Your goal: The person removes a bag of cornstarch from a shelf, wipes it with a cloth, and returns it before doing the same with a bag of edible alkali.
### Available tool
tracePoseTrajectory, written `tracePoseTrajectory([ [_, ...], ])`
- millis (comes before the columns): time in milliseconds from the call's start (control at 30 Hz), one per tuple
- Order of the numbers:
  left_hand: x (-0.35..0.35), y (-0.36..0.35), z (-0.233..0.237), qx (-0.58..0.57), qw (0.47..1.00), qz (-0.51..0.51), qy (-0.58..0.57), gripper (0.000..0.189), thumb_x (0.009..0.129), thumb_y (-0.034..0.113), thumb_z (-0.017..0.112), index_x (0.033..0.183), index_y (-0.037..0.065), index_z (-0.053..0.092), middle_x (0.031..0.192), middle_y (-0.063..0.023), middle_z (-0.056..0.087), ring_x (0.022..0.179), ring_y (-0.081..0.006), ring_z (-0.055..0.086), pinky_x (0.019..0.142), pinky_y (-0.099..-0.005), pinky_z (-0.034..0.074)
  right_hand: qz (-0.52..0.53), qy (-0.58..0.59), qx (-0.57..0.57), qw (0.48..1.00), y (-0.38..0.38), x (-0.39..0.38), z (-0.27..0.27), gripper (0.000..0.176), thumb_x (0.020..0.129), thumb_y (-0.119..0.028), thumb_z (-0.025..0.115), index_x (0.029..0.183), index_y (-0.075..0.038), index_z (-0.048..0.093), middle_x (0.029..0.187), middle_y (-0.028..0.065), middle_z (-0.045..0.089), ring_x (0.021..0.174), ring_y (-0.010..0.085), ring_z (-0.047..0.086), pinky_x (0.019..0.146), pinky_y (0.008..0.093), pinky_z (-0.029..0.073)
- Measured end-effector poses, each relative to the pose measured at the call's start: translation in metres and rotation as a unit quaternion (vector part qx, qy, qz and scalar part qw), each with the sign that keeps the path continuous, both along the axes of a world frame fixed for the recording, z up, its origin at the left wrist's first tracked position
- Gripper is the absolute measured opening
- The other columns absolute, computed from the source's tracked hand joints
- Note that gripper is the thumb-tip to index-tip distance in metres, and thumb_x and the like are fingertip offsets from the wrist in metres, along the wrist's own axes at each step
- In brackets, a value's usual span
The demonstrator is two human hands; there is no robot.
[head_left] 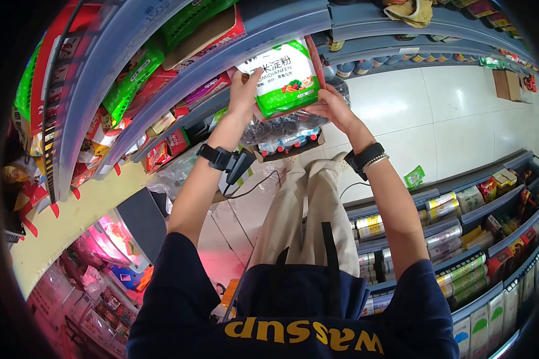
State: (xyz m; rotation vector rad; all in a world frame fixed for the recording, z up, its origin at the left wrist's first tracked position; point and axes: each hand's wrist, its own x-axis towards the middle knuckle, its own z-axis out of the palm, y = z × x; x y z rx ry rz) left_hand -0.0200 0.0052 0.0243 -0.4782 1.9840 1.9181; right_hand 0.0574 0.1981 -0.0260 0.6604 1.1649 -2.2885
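A white and green corn starch bag (284, 81) with Chinese print lies face up in a shallow red-edged box (315, 57) at the shelf's edge. My left hand (244, 90) grips the left side, its fingers reaching over onto the bag's face. At the lower right corner, my right hand (334, 109) holds the box with thumb and fingers. The box hides part of both hands' fingers. Below it, dark plastic-wrapped goods (281, 128) and a carton of red-capped bottles (290, 145) stand on the floor.
Tiered shelves (251, 36) with bags and boxes curve along the left and top. Another shelf unit (443, 230) with rolled and packed goods stands at the right. A green packet (414, 176) lies on the tiled floor; a cardboard box (510, 85) sits farther off.
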Motion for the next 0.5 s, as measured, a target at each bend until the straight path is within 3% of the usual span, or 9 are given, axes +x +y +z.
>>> tracePoseTrajectory([
  [100, -0.004, 0.002, 0.015, 0.079, 0.995, 0.012, -0.054, 0.029, 0.081, 0.01, 0.053, 0.107, 0.0, 0.044, 0.103, -0.0102, 0.053, 0.094, -0.018, 0.051, 0.08, -0.0291, 0.04, 0.0, 0.004, -0.005, 1.0, -0.001, 0.002, 0.0, 0.045, 0.081, -0.017, 0.042, 0.122, -0.002, 0.028, 0.095, 0.0178, 0.054, 0.083, 0.024, 0.059, 0.076, 0.03, 0.049],
  [167, -0.01, 0.003, 0.012, 0.118, 0.991, 0.042, -0.047, 0.026, 0.082, 0.007, 0.051, 0.106, 0.0, 0.046, 0.103, -0.0092, 0.053, 0.095, -0.0186, 0.051, 0.082, -0.0295, 0.04, -0.003, 0.004, -0.007, 1.0, 0.001, 0.001, 0.0, 0.045, 0.082, -0.018, 0.042, 0.122, -0.002, 0.028, 0.095, 0.0174, 0.054, 0.083, 0.0239, 0.059, 0.076, 0.0299, 0.049],
  [233, -0.017, -0.004, 0.008, 0.161, 0.986, 0.04, -0.002, 0.027, 0.082, 0.008, 0.051, 0.108, 0.009, 0.046, 0.103, -0.0057, 0.053, 0.094, -0.0183, 0.052, 0.079, -0.0312, 0.042, -0.003, 0.002, -0.01, 1.0, -0.002, 0.002, 0.0, 0.045, 0.082, -0.018, 0.041, 0.122, -0.002, 0.028, 0.094, 0.0169, 0.054, 0.082, 0.0239, 0.059, 0.076, 0.0297, 0.049],
  [300, -0.024, -0.003, 0.007, 0.175, 0.981, 0.079, 0.03, 0.027, 0.079, 0.005, 0.051, 0.105, 0.005, 0.052, 0.101, -0.0101, 0.056, 0.092, -0.0218, 0.054, 0.078, -0.0307, 0.042, -0.02, 0.006, -0.019, 1.0, -0.001, 0.001, 0.0, 0.036, 0.079, -0.016, 0.044, 0.111, -0.002, 0.034, 0.085, 0.014, 0.054, 0.073, 0.0214, 0.06, 0.07, 0.0282, 0.051],
  [367, -0.028, -0.003, 0.013, 0.052, 0.986, 0.007, 0.161, 0.028, 0.075, 0.002, 0.052, 0.102, 0.0, 0.055, 0.099, -0.0155, 0.057, 0.091, -0.0253, 0.054, 0.079, -0.0297, 0.041, -0.02, 0.001, -0.017, 1.0, 0.0, 0.001, 0.001, 0.036, 0.079, -0.016, 0.045, 0.112, -0.002, 0.034, 0.084, 0.014, 0.054, 0.073, 0.0214, 0.06, 0.07, 0.0283, 0.051],
  [433, -0.025, 0.005, 0.008, 0.042, 0.983, 0.044, 0.174, 0.028, 0.072, 0.0, 0.052, 0.099, -0.001, 0.057, 0.099, -0.0188, 0.056, 0.093, -0.0265, 0.053, 0.079, -0.0287, 0.041, -0.019, -0.002, -0.019, 1.0, -0.002, 0.001, 0.0, 0.037, 0.079, -0.016, 0.045, 0.112, -0.002, 0.034, 0.084, 0.014, 0.054, 0.073, 0.0215, 0.06, 0.069, 0.0283, 0.051],
  [500, -0.03, -0.001, -0.023, -0.132, 0.964, 0.046, 0.226, 0.027, 0.072, -0.004, 0.05, 0.098, -0.004, 0.056, 0.099, -0.0175, 0.056, 0.091, -0.0267, 0.053, 0.079, -0.0309, 0.041, -0.03, 0.001, -0.015, 0.999, -0.003, 0.001, -0.001, 0.038, 0.079, -0.016, 0.045, 0.113, -0.002, 0.034, 0.084, 0.0139, 0.054, 0.073, 0.0215, 0.06, 0.069, 0.028, 0.051],
])
